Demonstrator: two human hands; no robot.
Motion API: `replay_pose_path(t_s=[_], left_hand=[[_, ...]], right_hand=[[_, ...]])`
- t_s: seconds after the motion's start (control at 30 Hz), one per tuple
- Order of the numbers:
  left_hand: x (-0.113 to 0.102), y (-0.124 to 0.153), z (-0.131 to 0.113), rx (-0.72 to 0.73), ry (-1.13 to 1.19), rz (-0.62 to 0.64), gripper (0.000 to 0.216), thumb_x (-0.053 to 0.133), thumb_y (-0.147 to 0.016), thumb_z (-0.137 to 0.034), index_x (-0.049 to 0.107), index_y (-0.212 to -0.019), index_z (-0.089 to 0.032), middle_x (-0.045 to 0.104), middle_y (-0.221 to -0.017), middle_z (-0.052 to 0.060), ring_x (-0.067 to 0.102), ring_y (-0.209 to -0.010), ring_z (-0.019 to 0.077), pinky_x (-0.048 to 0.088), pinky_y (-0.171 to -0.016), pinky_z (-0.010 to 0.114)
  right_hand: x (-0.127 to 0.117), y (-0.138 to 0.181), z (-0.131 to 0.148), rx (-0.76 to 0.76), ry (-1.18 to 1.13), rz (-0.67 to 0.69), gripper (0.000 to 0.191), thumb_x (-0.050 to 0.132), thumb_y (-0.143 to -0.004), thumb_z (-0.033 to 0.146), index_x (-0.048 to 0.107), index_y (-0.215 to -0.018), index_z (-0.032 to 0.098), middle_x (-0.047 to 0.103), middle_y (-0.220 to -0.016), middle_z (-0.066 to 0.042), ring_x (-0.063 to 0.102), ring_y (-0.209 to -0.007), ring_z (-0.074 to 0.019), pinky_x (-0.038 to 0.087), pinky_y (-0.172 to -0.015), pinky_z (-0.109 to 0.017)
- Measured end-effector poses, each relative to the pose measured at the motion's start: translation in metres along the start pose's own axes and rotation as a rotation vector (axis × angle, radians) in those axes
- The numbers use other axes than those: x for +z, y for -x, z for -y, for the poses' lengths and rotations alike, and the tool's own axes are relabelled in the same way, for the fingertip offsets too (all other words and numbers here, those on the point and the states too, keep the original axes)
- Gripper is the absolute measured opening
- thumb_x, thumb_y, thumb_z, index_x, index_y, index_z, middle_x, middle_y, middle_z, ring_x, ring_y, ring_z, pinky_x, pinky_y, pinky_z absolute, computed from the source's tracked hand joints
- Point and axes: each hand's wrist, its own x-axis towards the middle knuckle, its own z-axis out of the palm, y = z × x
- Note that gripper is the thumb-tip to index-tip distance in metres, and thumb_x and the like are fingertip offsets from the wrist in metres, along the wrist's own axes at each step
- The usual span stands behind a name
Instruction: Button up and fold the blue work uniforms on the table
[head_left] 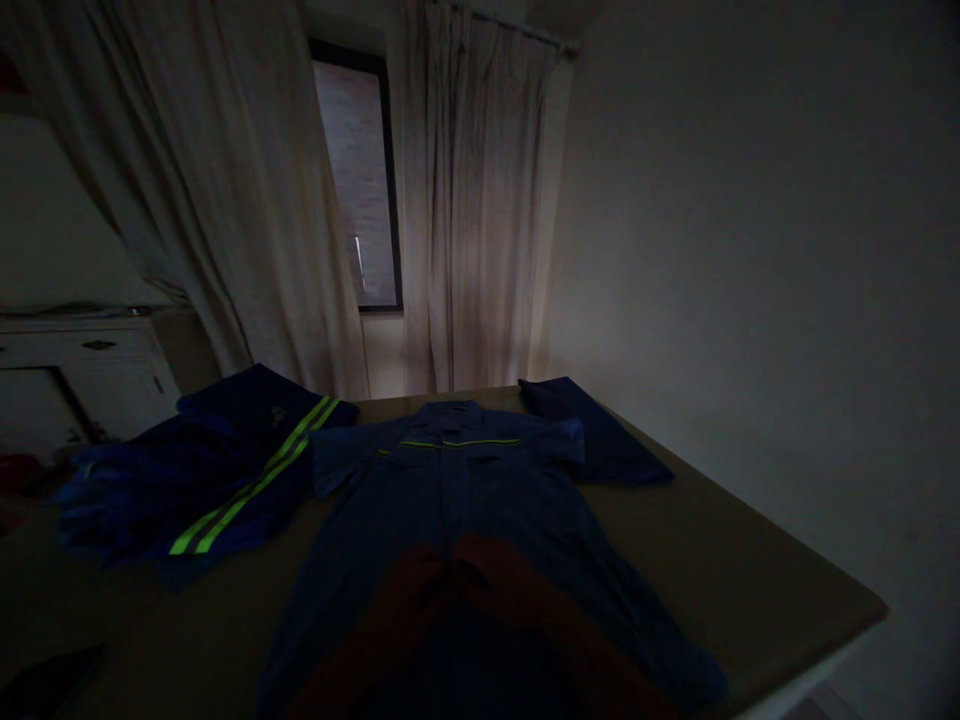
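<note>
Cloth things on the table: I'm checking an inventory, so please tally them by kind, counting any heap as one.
Spread-out short-sleeved garment: 1
Heap of blue cloth with yellow-green stripes: 1
Flat dark-blue cloth: 1
Total: 3
The dark shape at the lower left is too dim to identify, so it is left out.

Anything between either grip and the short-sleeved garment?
Nothing visible: left grip and right grip are both at the front of the short-sleeved garment. The striped clothing lies off to the left.
</note>
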Motion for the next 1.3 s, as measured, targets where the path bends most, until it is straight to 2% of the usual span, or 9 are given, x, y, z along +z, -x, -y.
replay_pose_path(t_s=[0.17, 0.33, 0.5, 0.67, 0.77, 0.87, 1.03, 1.13, 1.3], left_hand=[[0.003, 0.000, 0.003, -0.021, 0.012, -0.001, 0.019, 0.057, -0.093, -0.034, 0.072, -0.102, -0.025, 0.070, -0.114, 0.005, 0.061, -0.108, 0.0244, 0.045, -0.099, 0.038], [0.003, -0.005, 0.003, -0.038, 0.067, -0.001, 0.014, 0.059, -0.089, -0.032, 0.068, -0.092, -0.021, 0.069, -0.096, 0.002, 0.063, -0.088, 0.0183, 0.047, -0.081, 0.029], [0.004, -0.007, 0.003, -0.063, 0.074, -0.007, 0.014, 0.060, -0.089, -0.033, 0.064, -0.084, -0.020, 0.066, -0.088, 0.000, 0.059, -0.079, 0.0158, 0.043, -0.073, 0.027], [0.005, -0.006, 0.002, -0.051, 0.110, -0.052, 0.023, 0.058, -0.093, -0.043, 0.067, -0.095, -0.022, 0.067, -0.094, 0.002, 0.060, -0.085, 0.0179, 0.046, -0.079, 0.029], [0.001, -0.006, 0.000, -0.025, 0.167, -0.022, 0.028, 0.052, -0.097, -0.044, 0.070, -0.103, -0.023, 0.067, -0.100, 0.003, 0.061, -0.092, 0.0188, 0.048, -0.087, 0.032], [-0.003, -0.006, -0.003, -0.004, 0.161, 0.013, 0.032, 0.046, -0.101, -0.043, 0.072, -0.098, -0.023, 0.065, -0.102, 0.003, 0.060, -0.097, 0.0191, 0.047, -0.092, 0.033], [0.001, -0.007, -0.001, -0.011, 0.179, 0.016, 0.028, 0.055, -0.096, -0.043, 0.073, -0.098, -0.023, 0.063, -0.102, 0.004, 0.059, -0.096, 0.0199, 0.047, -0.088, 0.033], [0.004, -0.007, 0.006, -0.018, 0.187, 0.007, 0.030, 0.054, -0.096, -0.046, 0.072, -0.097, -0.022, 0.063, -0.102, 0.003, 0.058, -0.096, 0.0202, 0.047, -0.089, 0.033], [0.000, -0.008, 0.010, -0.007, 0.217, 0.063, 0.030, 0.052, -0.096, -0.045, 0.071, -0.103, -0.023, 0.065, -0.104, 0.002, 0.058, -0.098, 0.0205, 0.046, -0.091, 0.033]], right_hand=[[0.001, 0.001, -0.002, -0.029, 0.029, 0.000, 0.007, 0.058, -0.093, 0.021, 0.062, -0.100, 0.021, 0.066, -0.101, -0.002, 0.061, -0.086, -0.0150, 0.043, -0.075, -0.024], [-0.003, 0.002, 0.004, -0.038, -0.015, 0.000, 0.008, 0.057, -0.095, 0.022, 0.062, -0.101, 0.021, 0.067, -0.103, -0.002, 0.062, -0.088, -0.0153, 0.044, -0.078, -0.024], [-0.006, 0.001, 0.007, -0.003, -0.024, -0.014, 0.008, 0.058, -0.094, 0.021, 0.062, -0.101, 0.022, 0.067, -0.102, -0.002, 0.063, -0.088, -0.0160, 0.045, -0.078, -0.025], [-0.008, 0.000, 0.005, -0.028, -0.047, -0.039, 0.008, 0.055, -0.096, 0.018, 0.061, -0.101, 0.021, 0.065, -0.103, -0.002, 0.061, -0.091, -0.0162, 0.046, -0.082, -0.026], [-0.009, 0.002, 0.004, -0.037, -0.064, -0.053, 0.013, 0.048, -0.101, 0.019, 0.060, -0.104, 0.023, 0.064, -0.105, -0.003, 0.061, -0.095, -0.0166, 0.047, -0.086, -0.028], [-0.010, 0.003, 0.003, -0.060, -0.073, -0.019, 0.016, 0.045, -0.105, 0.022, 0.060, -0.106, 0.024, 0.063, -0.110, -0.003, 0.060, -0.100, -0.0172, 0.047, -0.091, -0.030], [-0.009, 0.002, 0.000, -0.056, -0.066, 0.038, 0.019, 0.045, -0.104, 0.019, 0.064, -0.105, 0.024, 0.063, -0.112, -0.002, 0.061, -0.102, -0.0165, 0.047, -0.094, -0.030], [-0.008, 0.001, 0.000, -0.057, -0.050, 0.034, 0.021, 0.044, -0.106, 0.022, 0.065, -0.106, 0.024, 0.063, -0.113, -0.002, 0.061, -0.101, -0.0166, 0.048, -0.093, -0.030], [-0.007, -0.001, 0.001, -0.098, -0.029, 0.039, 0.024, 0.042, -0.107, 0.021, 0.066, -0.105, 0.024, 0.064, -0.112, -0.004, 0.061, -0.105, -0.0179, 0.049, -0.094, -0.031]])
